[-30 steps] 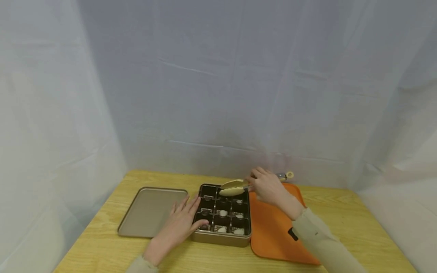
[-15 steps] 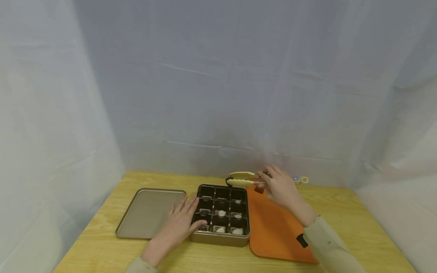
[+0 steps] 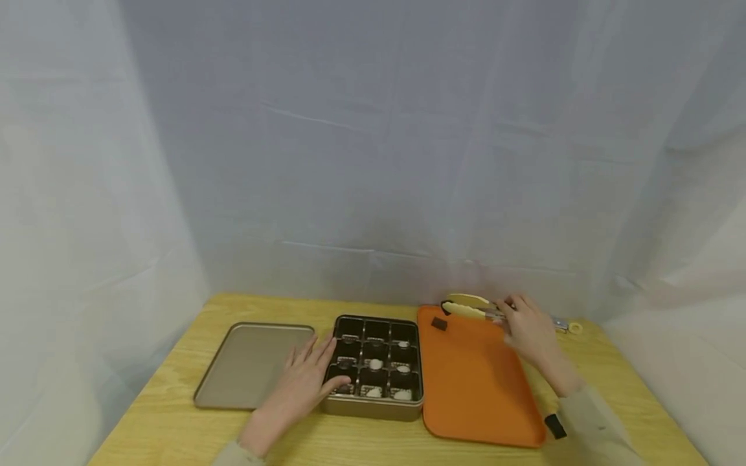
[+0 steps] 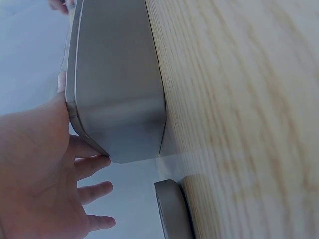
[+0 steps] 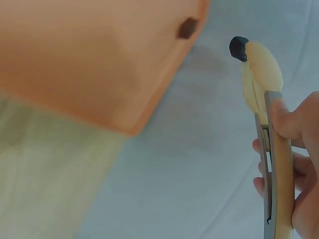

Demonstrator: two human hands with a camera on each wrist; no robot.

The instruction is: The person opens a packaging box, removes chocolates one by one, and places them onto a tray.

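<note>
My left hand (image 3: 305, 382) lies flat with straight fingers on the left edge of a gold tin box (image 3: 373, 406) with dark compartments, some holding small white and dark pieces. The left wrist view shows that left hand (image 4: 35, 169) against the box's corner (image 4: 119, 89). My right hand (image 3: 527, 330) grips metal tongs (image 3: 469, 305) with cream tips over the far edge of an orange tray (image 3: 478, 388). In the right wrist view the tongs (image 5: 261, 74) pinch a small dark round piece (image 5: 239, 48). A brown square piece (image 3: 439, 324) lies on the tray's far left corner.
A flat gold lid (image 3: 250, 366) lies left of the box on the wooden table (image 3: 175, 427). White sheeting hangs close behind and on both sides. The table's right edge is just past the tray.
My right hand carried the tongs from above the box to the right, past the tray's far edge. A brown piece now lies on the tray. The left hand stayed put.
</note>
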